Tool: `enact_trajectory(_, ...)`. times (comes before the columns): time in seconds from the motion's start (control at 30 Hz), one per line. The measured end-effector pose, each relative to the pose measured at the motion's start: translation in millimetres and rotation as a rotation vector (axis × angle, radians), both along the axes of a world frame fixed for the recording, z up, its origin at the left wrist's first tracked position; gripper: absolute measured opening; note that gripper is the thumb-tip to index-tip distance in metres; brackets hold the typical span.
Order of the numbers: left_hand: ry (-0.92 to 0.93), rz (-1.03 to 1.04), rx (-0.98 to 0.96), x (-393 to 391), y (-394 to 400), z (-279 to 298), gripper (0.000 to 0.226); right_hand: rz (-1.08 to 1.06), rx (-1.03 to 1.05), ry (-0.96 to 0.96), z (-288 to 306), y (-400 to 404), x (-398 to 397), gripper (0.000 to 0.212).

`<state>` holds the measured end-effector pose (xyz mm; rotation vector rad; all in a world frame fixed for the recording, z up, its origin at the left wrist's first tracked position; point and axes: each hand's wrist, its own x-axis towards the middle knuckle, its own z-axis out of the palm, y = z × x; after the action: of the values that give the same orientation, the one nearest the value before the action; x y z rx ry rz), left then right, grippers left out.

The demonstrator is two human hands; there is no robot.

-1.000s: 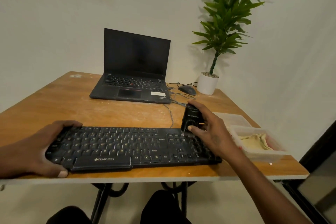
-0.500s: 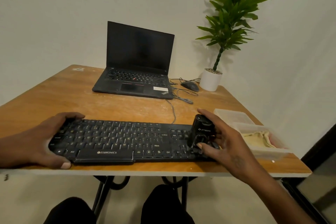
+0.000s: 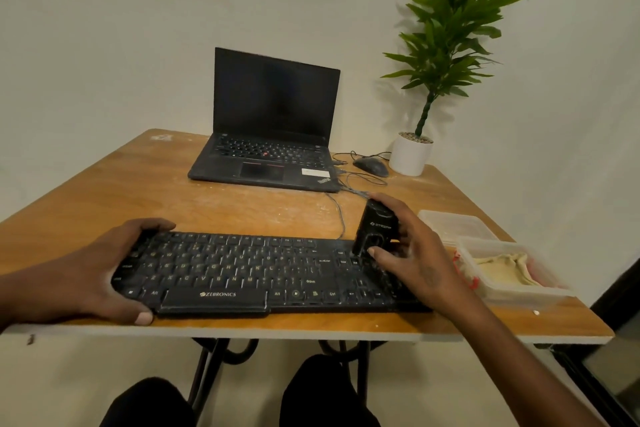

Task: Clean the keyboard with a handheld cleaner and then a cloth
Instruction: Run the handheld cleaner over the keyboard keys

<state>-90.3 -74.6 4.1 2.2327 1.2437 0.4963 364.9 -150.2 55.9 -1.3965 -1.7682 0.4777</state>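
I saw the left hand [image 3: 100,274] clamped round the keyboard's [image 3: 249,270] left end at the table's [image 3: 207,211] near edge — the right hand [image 3: 412,253] gripped the cleaner [image 3: 375,229], nose down on the right-hand keys.

Under my fingers [image 3: 382,255] the keyboard [image 3: 242,270] is matt black plastic; the tabletop [image 3: 145,191] is scuffed, dusty wood; the tub [image 3: 512,291] is cloudy translucent plastic holding cloth [image 3: 502,269].

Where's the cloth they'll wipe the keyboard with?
In the head view, the cloth lies folded in a clear plastic tub at the table's right edge, just right of the keyboard and the right hand.
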Motion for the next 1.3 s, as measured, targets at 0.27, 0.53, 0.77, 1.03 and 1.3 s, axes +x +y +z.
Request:
enact_trajectory(0.27, -0.057, 0.022, -0.014, -1, 7, -13, 0.128, 0.071, -0.022, 0.058, -7, -41, -5, 0.077)
enact_trajectory(0.53, -0.151, -0.002, -0.101, -14, 22, -21, 0.131, -0.017, 0.052, -0.091, 0, 28, -7, 0.076)
enact_trajectory(0.77, -0.158, -0.043, -0.093, -13, 24, -23, 0.127, -0.002, 0.029, -0.02, -4, 6, -6, 0.076)
enact_trajectory(1.03, -0.176, -0.032, -0.073, -15, 28, -27, 0.13, 0.075, -0.032, 0.051, -8, -38, -7, 0.076)
enact_trajectory(1.3, -0.19, -0.064, -0.103, -16, 27, -26, 0.129, 0.011, 0.073, -0.061, -6, 34, -18, 0.078)
